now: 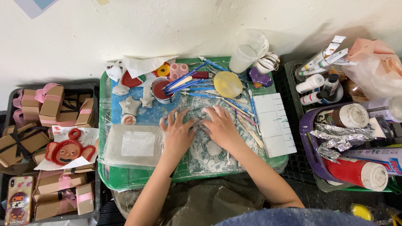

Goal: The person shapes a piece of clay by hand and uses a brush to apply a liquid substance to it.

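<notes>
Forearms rise from the bottom edge to a left hand [178, 134] and right hand [220, 127], both palm-down with fingers spread, pressing a pale grey lump of clay [200, 119] on the green-smeared work mat [201, 161]; the clay is mostly hidden beneath them. Another small grey clay piece [214, 148] peeks out under the right wrist. Farther back lie blue-handled modelling tools [188, 81] beside a cup of red paint [161, 90].

Two bare hands, the left hand [176, 134] and the right hand [220, 125], rest on one green plastic tray [125, 178]. One round red paint cup [161, 89], one clear plastic measuring jug [248, 50] and one white rectangular paint palette [274, 124] sit there. One red clay monkey figure [67, 150] and one phone in a patterned case [19, 200] lie at the left.
</notes>
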